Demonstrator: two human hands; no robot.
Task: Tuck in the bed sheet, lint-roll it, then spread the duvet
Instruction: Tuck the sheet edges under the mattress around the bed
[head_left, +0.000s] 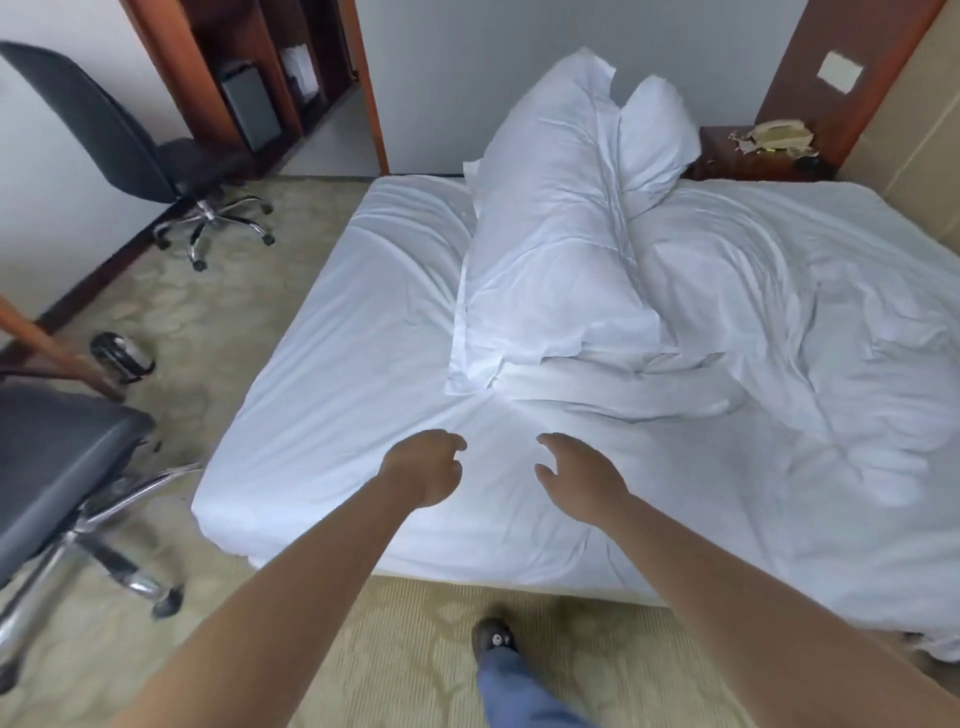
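A white bed sheet (332, 395) covers the mattress and lies smooth on the left half. A crumpled white duvet (789, 374) is bunched over the right half. Two white pillows (556, 244) lie piled along the middle toward the headboard. My left hand (423, 467) and my right hand (584, 475) reach out side by side above the sheet near the foot of the bed. The fingers of both are loosely curled and hold nothing. No lint roller is in view.
A black office chair (62, 467) stands close at my left, another (119, 140) farther back by the wall. A dark bin (122, 356) lies on the carpet. A wooden nightstand (753, 156) sits at the bed's far right corner. My foot (493, 642) is on the carpet by the bed.
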